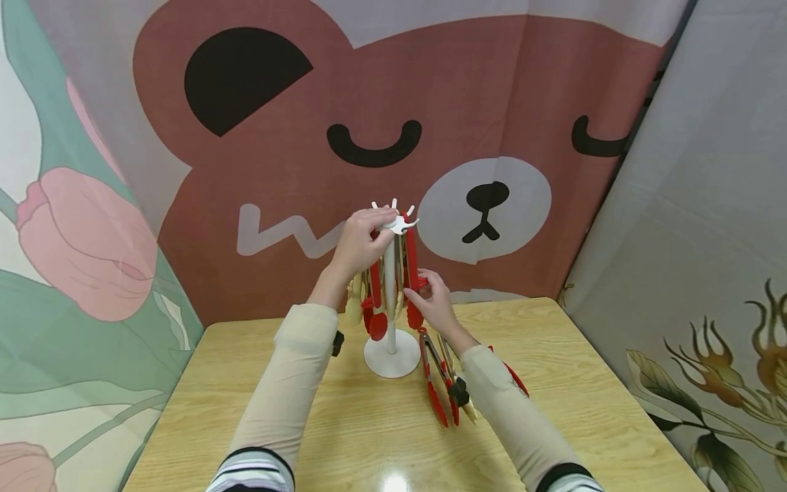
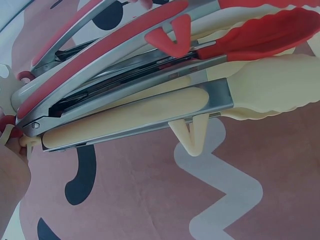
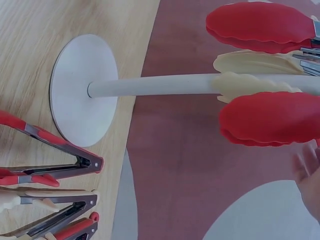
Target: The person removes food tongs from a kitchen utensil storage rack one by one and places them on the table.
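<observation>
A white stand with a round base point(image 1: 391, 365) and a hooked top point(image 1: 402, 224) rises from the table. My left hand point(image 1: 361, 239) grips that top, fingers over it and thumb below. Red tongs point(image 1: 410, 256) hang on the stand's right side. Beside them is my right hand point(image 1: 439, 304), its fingers loosely extended and its thumb close to the red tongs. In the left wrist view, cream tongs point(image 2: 130, 114) hang alongside red-handled tongs point(image 2: 105, 57). The right wrist view shows red tong heads point(image 3: 270, 119) near the blurred right hand point(image 3: 311, 182).
Several tongs lie on the wooden table point(image 1: 246, 383) right of the base, including an opened red pair point(image 1: 435, 393) and a cream pair point(image 3: 60, 195). A curtain with a bear print point(image 1: 277, 184) hangs behind the table, and another curtain point(image 1: 695, 239) stands at the right.
</observation>
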Available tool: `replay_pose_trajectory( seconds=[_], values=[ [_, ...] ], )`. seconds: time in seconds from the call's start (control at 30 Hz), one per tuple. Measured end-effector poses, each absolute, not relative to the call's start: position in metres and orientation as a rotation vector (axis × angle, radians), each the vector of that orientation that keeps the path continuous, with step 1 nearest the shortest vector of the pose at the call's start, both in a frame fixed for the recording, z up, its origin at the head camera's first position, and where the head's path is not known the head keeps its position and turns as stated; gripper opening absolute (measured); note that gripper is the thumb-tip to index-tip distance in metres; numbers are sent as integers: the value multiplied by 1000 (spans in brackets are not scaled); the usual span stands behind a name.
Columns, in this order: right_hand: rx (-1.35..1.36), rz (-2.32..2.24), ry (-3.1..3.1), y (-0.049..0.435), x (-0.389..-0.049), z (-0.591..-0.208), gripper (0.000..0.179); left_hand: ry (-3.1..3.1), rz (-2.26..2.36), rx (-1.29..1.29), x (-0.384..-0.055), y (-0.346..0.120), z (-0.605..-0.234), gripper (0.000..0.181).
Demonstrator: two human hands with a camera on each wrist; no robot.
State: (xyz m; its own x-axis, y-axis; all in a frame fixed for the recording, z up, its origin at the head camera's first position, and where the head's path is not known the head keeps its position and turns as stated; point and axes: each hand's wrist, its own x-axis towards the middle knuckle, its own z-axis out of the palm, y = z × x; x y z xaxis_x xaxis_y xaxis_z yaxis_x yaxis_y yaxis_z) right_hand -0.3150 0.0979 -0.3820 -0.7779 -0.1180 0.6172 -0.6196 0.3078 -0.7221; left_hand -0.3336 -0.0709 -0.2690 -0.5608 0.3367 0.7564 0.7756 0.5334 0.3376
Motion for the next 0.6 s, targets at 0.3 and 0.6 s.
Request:
replay_pose_trajectory(
  seconds=[0.3,0.6],
  values=[
    [704,1469,-2064,101,-317,-383,14,-2137,-904,-902,-333,-71,-269,31],
    [725,1559,-2048,105,-320,-381,13,-2128,-904,-910,-333,-71,-270,30]
  ],
)
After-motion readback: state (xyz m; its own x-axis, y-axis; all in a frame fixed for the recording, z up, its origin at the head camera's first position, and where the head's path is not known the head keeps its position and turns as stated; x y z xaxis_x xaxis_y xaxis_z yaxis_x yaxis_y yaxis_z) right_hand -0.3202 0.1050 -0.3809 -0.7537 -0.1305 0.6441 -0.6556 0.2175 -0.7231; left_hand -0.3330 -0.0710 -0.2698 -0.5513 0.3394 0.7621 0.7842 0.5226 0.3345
